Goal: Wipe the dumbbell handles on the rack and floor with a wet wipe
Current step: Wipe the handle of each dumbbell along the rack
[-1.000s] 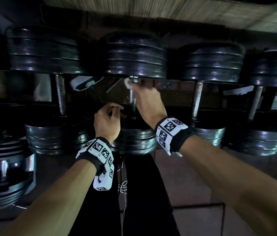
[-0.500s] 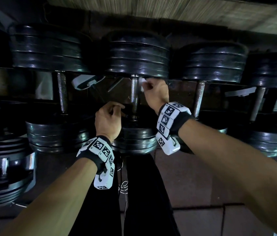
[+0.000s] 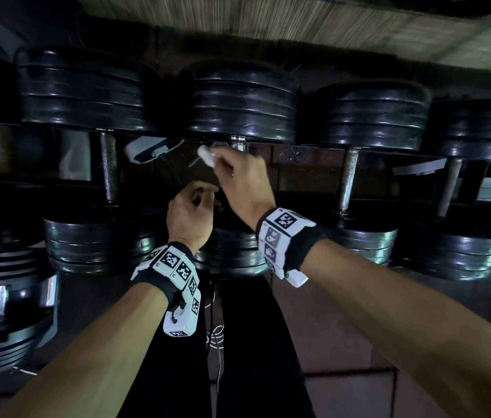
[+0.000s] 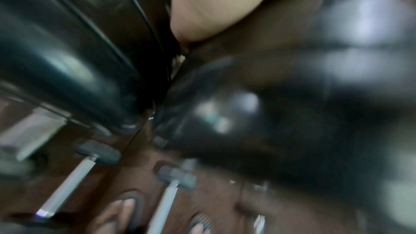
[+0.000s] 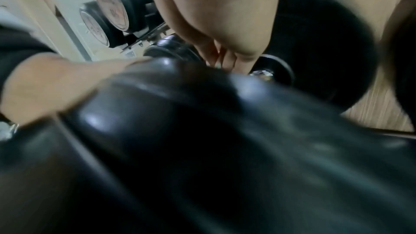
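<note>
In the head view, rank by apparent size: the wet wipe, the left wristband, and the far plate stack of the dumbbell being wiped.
1. Far plate stack, clearly the largest.
2. Left wristband; it is nearer the camera, which inflates it.
3. Wet wipe, a small wad in the right hand.

Tight in here: the middle handle [image 3: 237, 145] sits between big black plates [image 3: 244, 101] above and below. Open gaps either side reach the neighbouring handles [image 3: 347, 179], though a white gadget [image 3: 144, 149], possibly a charger, crowds the left gap.
</note>
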Demonstrator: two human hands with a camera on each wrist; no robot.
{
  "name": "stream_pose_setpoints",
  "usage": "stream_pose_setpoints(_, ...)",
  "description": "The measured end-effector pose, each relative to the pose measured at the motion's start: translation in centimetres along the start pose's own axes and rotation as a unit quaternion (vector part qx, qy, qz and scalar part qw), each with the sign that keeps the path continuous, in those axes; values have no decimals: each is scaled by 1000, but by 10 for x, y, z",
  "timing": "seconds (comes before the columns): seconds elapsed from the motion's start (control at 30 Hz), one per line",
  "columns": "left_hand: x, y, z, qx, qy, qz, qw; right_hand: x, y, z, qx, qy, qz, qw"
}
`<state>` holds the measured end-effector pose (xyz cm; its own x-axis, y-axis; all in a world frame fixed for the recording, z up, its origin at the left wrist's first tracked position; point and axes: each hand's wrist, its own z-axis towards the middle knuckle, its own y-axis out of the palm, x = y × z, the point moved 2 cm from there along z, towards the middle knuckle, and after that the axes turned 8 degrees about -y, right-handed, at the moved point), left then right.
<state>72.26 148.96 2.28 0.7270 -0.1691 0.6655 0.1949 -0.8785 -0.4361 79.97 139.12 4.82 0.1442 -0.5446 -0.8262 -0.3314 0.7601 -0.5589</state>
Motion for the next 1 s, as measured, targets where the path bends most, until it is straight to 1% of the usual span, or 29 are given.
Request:
stream_pose_setpoints(0.03,3,-2,1,-8,-11,-29,999,-4,4,1,-9,4,11,1000)
stream_pose_setpoints(0.07,6,-6,4,-29,-30,-86,995,-5,5,1,-3,14,25,1000)
stream_pose_setpoints(0.13,12,-17,14,-96,-83,-208,970,0,0,-2,21,42,50,998)
stream_pose_setpoints(0.17,13,-21,19,-137,-105,-235,956,4,-3,-7,24,61,61,996)
stream_pose_setpoints(0.2,16,-25,23,-177,-118,-239,947,9,-5,-13,22,81,76,994)
stream_pose_setpoints(0.23,19,-27,24,-214,-116,-222,944,14,-6,-20,18,96,94,991)
stream_pose_setpoints(0.3,24,-28,25,-267,-84,-166,946,20,-9,-30,27,122,116,985)
stream_pose_setpoints(0.33,26,-27,26,-279,-68,-146,947,22,-10,-34,44,135,117,983)
stream_pose_setpoints(0.37,28,-26,28,-279,-58,-139,948,23,-12,-38,66,149,111,980)
stream_pose_setpoints(0.4,29,-25,31,-265,-55,-142,952,22,-13,-42,89,163,102,977)
stream_pose_setpoints(0.47,33,-21,43,-197,-49,-148,968,22,-12,-48,124,188,70,972)
stream_pose_setpoints(0.53,33,-15,62,-139,-47,-120,982,18,-7,-52,126,206,23,970)
stream_pose_setpoints(0.57,34,-10,70,-129,-51,-93,986,16,-5,-51,122,211,5,970)
stream_pose_setpoints(0.67,34,9,83,-160,-51,2,986,11,-6,-48,115,214,-22,970)
stream_pose_setpoints(0.73,39,17,84,-178,-37,15,983,9,-7,-47,105,215,-33,970)
stream_pose_setpoints(0.77,43,17,82,-183,-32,4,983,9,-7,-48,101,212,-37,971)
stream_pose_setpoints(0.8,47,17,80,-184,-13,-13,983,8,-7,-48,100,210,-39,972)
stream_pose_setpoints(0.83,51,15,80,-173,21,-16,984,7,-6,-48,101,208,-39,972)
stream_pose_setpoints(0.9,54,11,76,-134,101,40,985,7,-4,-48,105,208,-42,972)
stream_pose_setpoints(0.93,51,10,75,-107,124,69,984,8,-4,-48,106,208,-42,972)
stream_pose_setpoints(1.0,49,9,67,-59,146,71,985,7,-5,-49,106,203,-40,972)
